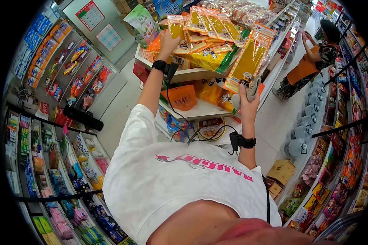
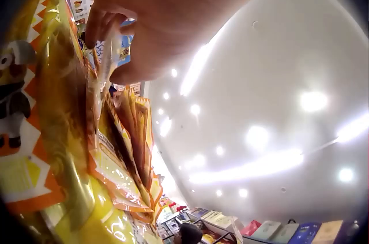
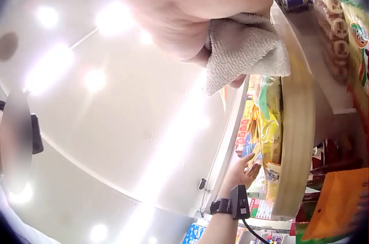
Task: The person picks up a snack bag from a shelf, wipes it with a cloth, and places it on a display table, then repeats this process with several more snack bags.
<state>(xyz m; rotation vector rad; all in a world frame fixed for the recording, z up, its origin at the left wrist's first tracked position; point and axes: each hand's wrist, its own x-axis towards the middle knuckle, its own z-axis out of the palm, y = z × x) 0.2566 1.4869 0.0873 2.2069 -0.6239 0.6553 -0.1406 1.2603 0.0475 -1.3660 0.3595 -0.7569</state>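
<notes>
In the head view my left hand [image 1: 168,44] pinches the edge of a yellow-and-orange snack packet [image 1: 176,31] at the left of the pile; the left wrist view shows its fingers on clear plastic film [image 2: 108,74]. My right hand [image 1: 248,104] holds a grey cloth [image 1: 254,90] and the lower end of a large yellow packet [image 1: 248,65] with a cartoon figure, at the display's right corner. The right wrist view shows the cloth [image 3: 245,51] bunched in the curled fingers. More yellow packets [image 1: 214,25] lie fanned out between the hands.
A lower shelf [image 1: 208,109] holds an orange packet [image 1: 183,98] and a yellow bag. A person in an orange apron [image 1: 301,73] stands at the right, near a row of water jugs [image 1: 302,131]. Stocked shelves line both sides; cardboard boxes [image 1: 280,171] stand on the floor.
</notes>
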